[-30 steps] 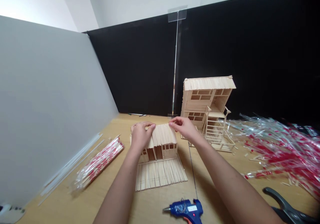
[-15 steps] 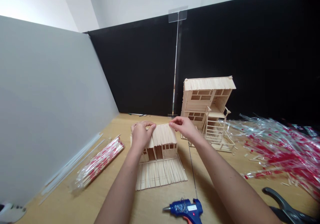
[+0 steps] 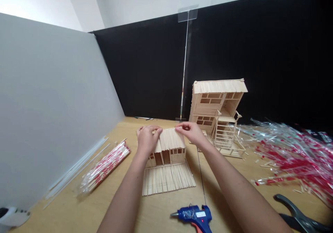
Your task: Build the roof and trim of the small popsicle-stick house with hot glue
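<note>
A small model house point(image 3: 170, 139) built of thin wooden sticks stands on the table, with a slatted stick platform point(image 3: 169, 181) in front of its door and windows. Over the left end of its sloping roof, my left hand point(image 3: 147, 139) is closed, thumb on the near slope and fingers across the ridge. At the ridge's right end my right hand point(image 3: 191, 132) grips the roof edge between thumb and fingers. The far side of the roof is hidden. Below the platform lies a blue glue gun point(image 3: 194, 215), its red light lit and its nozzle pointing left.
A taller two-storey stick house point(image 3: 220, 87) with a ladder stands behind my right hand. On the left lie a plastic-wrapped stick bundle point(image 3: 105, 165) and white glue sticks point(image 3: 78, 167). Crumpled red-and-clear wrappers point(image 3: 291, 153) and dark-handled pliers point(image 3: 296, 210) lie to the right.
The view has shifted slightly, so everything sits a little further right. Both hands keep their hold on the small house's roof, with hardly any movement.
</note>
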`<state>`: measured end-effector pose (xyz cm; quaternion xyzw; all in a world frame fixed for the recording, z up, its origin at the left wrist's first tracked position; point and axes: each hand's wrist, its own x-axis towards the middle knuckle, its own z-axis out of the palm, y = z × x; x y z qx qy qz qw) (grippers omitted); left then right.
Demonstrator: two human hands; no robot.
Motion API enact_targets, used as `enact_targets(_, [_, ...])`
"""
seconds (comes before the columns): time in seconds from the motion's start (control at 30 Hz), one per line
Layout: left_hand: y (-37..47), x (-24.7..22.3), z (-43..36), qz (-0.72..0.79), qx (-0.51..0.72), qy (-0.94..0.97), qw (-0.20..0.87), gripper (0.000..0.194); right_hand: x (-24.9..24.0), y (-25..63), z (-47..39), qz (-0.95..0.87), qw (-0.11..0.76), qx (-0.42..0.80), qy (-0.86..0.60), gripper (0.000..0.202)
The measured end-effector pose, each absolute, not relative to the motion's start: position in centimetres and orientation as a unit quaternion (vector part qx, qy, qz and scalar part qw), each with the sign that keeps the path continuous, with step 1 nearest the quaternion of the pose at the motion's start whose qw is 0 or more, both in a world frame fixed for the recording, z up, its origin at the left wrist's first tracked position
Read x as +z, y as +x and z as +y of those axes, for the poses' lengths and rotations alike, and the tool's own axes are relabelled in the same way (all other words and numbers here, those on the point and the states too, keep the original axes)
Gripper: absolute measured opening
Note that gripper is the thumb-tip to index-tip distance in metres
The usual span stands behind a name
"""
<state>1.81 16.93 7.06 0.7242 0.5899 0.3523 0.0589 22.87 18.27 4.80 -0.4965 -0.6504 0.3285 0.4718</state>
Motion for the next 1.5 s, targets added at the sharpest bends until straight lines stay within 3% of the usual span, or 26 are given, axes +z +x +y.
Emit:
enact_targets(0.8, [1.7,7.0,16.7,0.588,0.351,0.726,0.055,0.018,5.0,22.7,17.7,-0.625,0.482,0.351,-0.503,0.037])
enact_targets(1.0, [1.6,7.1,16.8,0.597,0.339,0.724,0.065,0.02,4.0,23.1,15.9,-0.605,0.497,0.366,-0.502,0.054])
enact_targets(1.5, [1.6,7.3,17.1,0.603,0.332,0.721,0.078,0.022,3.6,23.3,15.1,-0.586,0.498,0.4,-0.499,0.048])
